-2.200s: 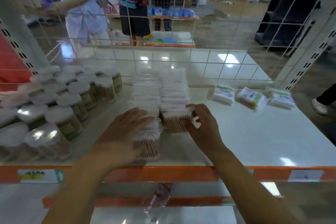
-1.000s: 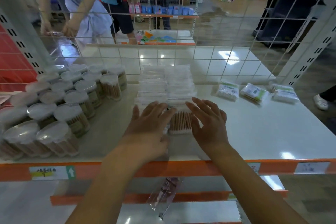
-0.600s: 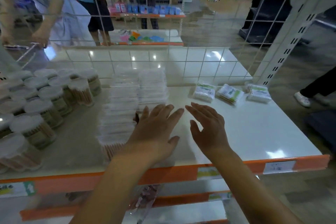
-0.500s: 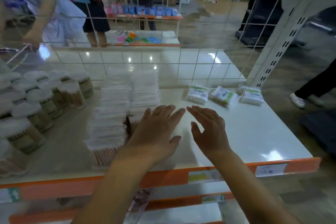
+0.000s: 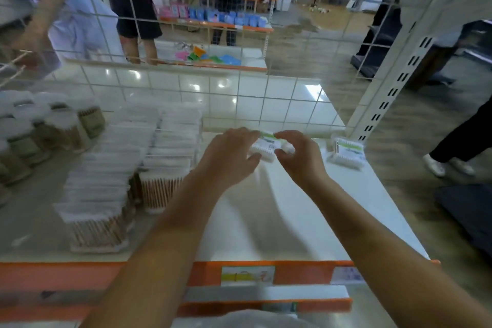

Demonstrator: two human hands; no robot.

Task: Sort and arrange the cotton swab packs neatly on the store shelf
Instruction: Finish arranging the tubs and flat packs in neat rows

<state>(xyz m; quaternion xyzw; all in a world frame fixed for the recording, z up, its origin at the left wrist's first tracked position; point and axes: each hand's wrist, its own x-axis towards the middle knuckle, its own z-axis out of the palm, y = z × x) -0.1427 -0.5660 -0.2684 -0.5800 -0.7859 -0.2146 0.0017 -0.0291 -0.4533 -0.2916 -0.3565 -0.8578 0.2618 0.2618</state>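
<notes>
- Plainly, the green-labelled swab pack (image 5: 266,147) looked a light thing: a small soft bag of cotton swabs that would weigh almost nothing and give under the fingers, so a gentle pinch would do.
- Its film wrapper was probably slick, and squeezing hard in the middle might bend the sticks; the short ends seemed the better places to take hold.
- That pack sat toward the back of the white shelf (image 5: 279,221), near the wire grid, held between both hands just above or on the shelf; which could not be told.
- The left hand (image 5: 231,153) reached forward with its fingers curled over the pack's left end, thumb underneath.
- The right hand (image 5: 299,153) met it from the other side, thumb and forefinger pinching the right end, so the two hands were close together with the pack between them.
- Both forearms stretched out long over the shelf's orange front edge.
- A second green-labelled pack (image 5: 347,153) lay apart to the right, and stacked clear packs (image 5: 127,168) stood in rows to the left.
</notes>
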